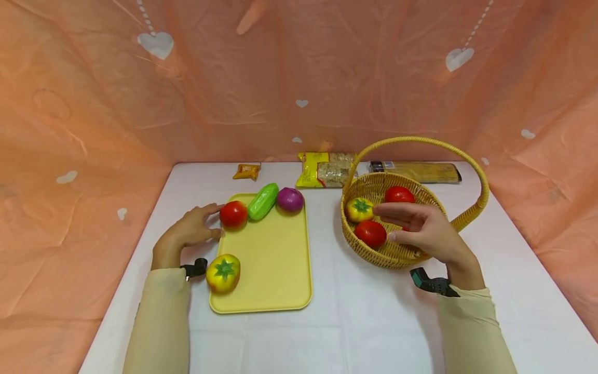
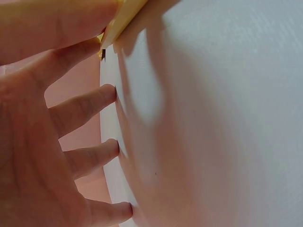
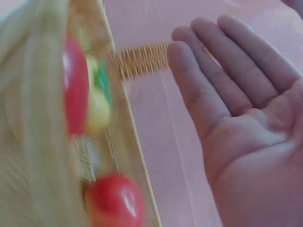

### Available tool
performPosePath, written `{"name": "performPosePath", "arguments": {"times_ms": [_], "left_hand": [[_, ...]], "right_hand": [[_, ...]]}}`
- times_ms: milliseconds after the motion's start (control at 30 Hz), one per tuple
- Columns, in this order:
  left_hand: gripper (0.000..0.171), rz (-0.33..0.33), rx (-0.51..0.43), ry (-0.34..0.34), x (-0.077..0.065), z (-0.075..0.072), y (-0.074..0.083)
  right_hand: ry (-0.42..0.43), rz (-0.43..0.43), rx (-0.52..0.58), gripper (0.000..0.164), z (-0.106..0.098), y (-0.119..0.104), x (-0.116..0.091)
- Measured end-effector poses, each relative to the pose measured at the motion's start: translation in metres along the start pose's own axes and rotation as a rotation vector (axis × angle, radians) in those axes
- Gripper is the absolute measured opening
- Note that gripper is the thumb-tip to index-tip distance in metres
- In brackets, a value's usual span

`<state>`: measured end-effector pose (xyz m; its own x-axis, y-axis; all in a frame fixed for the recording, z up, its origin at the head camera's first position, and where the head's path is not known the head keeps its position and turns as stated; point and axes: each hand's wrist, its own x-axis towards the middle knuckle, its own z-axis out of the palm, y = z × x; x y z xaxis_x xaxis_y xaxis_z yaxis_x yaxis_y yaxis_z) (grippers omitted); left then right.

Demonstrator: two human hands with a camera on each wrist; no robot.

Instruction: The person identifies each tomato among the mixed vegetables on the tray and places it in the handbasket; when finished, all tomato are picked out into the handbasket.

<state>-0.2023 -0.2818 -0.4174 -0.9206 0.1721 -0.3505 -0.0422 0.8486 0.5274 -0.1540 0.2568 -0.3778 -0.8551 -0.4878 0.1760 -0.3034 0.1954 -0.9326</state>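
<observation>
My left hand (image 1: 193,228) is at the left edge of a yellow tray (image 1: 268,259), beside a red tomato (image 1: 233,214). In the left wrist view its fingers are spread, with the thumb and index finger right at the tray's rim (image 2: 127,21) and the other fingertips down at the white table. A green cucumber (image 1: 263,201), a purple onion (image 1: 290,200) and a yellow fruit with a green leafy top (image 1: 223,273) are also on the tray. Over the wicker basket (image 1: 362,252), my right hand (image 1: 427,228) hovers with straight fingers and holds nothing.
In the basket are red tomatoes (image 1: 370,234) and another yellow fruit (image 1: 359,210), under a tall arched handle (image 1: 420,139). Behind stand a small orange packet (image 1: 246,171), yellow bags of grain (image 1: 327,170) and a pack of noodles (image 1: 420,172), before a pink curtain (image 1: 280,78).
</observation>
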Motion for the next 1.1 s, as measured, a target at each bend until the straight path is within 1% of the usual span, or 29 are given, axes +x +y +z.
{"name": "performPosePath", "arguments": {"times_ms": [100,167,267,400,533,667,767,900,1100], "left_hand": [[0.081,0.008,-0.002,0.003,0.000,0.001,0.000],[0.081,0.015,0.002,0.003,0.000,0.001,0.000],[0.081,0.019,0.003,0.000,0.001,0.001,0.001],[0.081,0.012,-0.004,-0.003,0.001,0.001,0.001],[0.082,-0.002,-0.010,-0.009,0.002,0.001,0.000],[0.083,-0.010,-0.011,-0.015,0.003,0.001,0.000],[0.083,-0.008,-0.010,-0.016,0.004,0.000,-0.001],[0.082,-0.004,-0.004,-0.013,0.004,0.000,-0.001],[0.082,0.015,0.008,-0.005,0.004,0.000,-0.001]], "right_hand": [[-0.048,-0.024,0.042,0.052,0.013,0.000,0.015],[-0.082,-0.015,0.063,0.052,0.024,0.000,0.026],[-0.141,-0.006,0.124,0.053,0.044,-0.001,0.042],[-0.214,-0.005,0.206,0.054,0.073,0.001,0.063],[-0.288,0.031,0.286,0.058,0.105,0.004,0.081],[-0.372,0.033,0.358,0.058,0.138,0.009,0.100],[-0.424,0.025,0.379,0.054,0.162,0.011,0.112],[-0.471,0.022,0.389,0.052,0.192,0.015,0.122],[-0.504,0.015,0.364,0.054,0.225,0.019,0.134]]}}
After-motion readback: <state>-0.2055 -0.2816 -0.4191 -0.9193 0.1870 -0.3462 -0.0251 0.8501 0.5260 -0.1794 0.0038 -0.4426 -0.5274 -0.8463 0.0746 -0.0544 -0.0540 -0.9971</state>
